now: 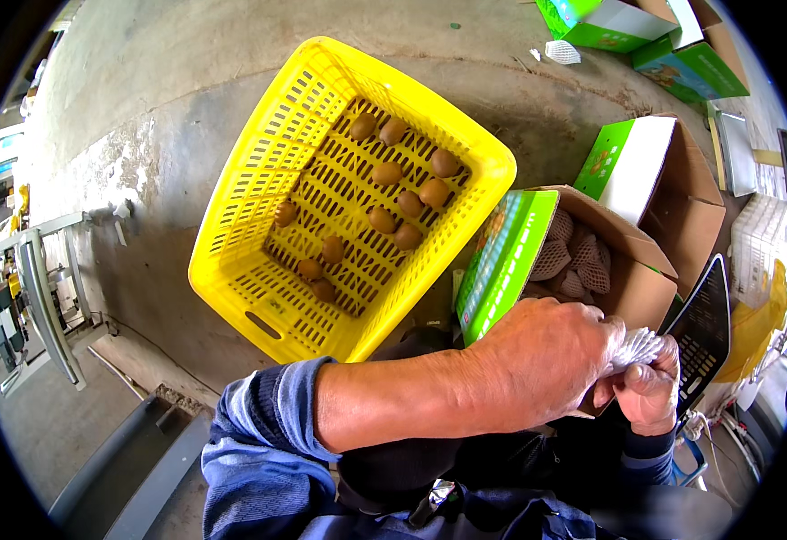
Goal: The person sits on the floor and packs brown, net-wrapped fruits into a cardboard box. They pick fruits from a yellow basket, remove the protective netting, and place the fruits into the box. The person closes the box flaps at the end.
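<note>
My left hand (pixel 569 347) reaches across to the right, beside my right hand (pixel 647 391). Between them the fingers of both pinch a white foam net sleeve (pixel 635 349), bunched up; whether a fruit is inside cannot be seen. Just beyond the hands is an open green and white printed carton (pixel 512 253). Several fruits in foam nets (pixel 582 263) lie in it, shaded to a brownish tone. To the left, a yellow plastic crate (pixel 245 223) holds several loose brown kiwifruits (pixel 387 173) scattered over its slotted floor.
Behind the filled carton stands another open carton (pixel 636 169). More green cartons (pixel 690 67) are at the far right, with a loose foam net (pixel 562 52) on the concrete floor. A black slotted crate (pixel 704 331) leans close to my right hand. Metal framing (pixel 42 297) stands at left.
</note>
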A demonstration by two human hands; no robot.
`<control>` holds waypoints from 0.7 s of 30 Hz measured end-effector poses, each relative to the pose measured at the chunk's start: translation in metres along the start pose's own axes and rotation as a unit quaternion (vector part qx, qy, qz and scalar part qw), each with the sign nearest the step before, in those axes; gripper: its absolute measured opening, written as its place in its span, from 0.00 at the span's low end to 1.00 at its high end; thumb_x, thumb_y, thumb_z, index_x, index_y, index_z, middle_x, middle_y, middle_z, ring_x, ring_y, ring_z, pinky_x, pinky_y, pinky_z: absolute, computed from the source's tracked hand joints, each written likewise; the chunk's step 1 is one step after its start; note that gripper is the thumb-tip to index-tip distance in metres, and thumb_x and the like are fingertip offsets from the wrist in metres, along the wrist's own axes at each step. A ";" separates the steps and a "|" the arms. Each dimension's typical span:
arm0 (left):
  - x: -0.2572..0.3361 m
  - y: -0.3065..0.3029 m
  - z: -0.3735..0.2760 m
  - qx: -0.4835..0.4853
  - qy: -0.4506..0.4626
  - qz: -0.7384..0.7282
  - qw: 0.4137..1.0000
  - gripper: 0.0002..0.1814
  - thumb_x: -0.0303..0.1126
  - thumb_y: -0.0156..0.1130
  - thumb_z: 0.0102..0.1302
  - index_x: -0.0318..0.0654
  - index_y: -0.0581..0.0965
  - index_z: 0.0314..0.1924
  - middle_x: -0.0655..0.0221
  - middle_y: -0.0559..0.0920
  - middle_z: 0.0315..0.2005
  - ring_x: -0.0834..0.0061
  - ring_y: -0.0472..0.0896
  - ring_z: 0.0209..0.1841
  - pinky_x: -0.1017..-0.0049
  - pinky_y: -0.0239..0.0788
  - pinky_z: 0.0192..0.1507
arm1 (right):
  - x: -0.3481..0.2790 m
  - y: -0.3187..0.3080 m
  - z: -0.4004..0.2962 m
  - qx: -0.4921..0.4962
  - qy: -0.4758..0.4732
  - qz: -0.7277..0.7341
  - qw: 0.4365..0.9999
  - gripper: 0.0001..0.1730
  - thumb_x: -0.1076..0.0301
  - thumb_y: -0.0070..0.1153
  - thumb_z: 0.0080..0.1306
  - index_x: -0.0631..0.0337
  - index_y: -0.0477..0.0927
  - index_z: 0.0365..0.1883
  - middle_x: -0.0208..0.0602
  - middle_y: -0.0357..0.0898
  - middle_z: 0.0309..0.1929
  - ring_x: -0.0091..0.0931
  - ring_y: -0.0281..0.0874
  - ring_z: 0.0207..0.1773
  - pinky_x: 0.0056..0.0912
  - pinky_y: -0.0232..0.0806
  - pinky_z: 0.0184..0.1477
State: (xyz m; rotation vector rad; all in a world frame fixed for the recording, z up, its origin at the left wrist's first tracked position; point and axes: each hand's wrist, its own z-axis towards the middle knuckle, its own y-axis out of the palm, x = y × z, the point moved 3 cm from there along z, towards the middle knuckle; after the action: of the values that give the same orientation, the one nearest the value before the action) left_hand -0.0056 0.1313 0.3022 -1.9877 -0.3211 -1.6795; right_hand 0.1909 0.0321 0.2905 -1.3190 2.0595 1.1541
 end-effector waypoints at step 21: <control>-0.332 -0.034 0.027 0.069 -0.447 0.284 0.846 0.18 0.41 0.65 0.66 0.35 0.84 0.48 0.52 0.86 0.50 0.51 0.85 0.53 0.56 0.78 0.53 | 0.003 0.010 0.009 0.065 -0.024 -0.140 0.988 0.21 0.64 0.68 0.68 0.72 0.84 0.52 0.47 0.88 0.42 0.33 0.85 0.30 0.32 0.77 0.35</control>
State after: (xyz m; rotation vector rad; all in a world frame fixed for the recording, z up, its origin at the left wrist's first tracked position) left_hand -0.0675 0.2216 -0.0137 -2.3177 -0.1259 -0.2927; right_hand 0.1804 0.0396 0.2875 -1.4453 1.8103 0.9033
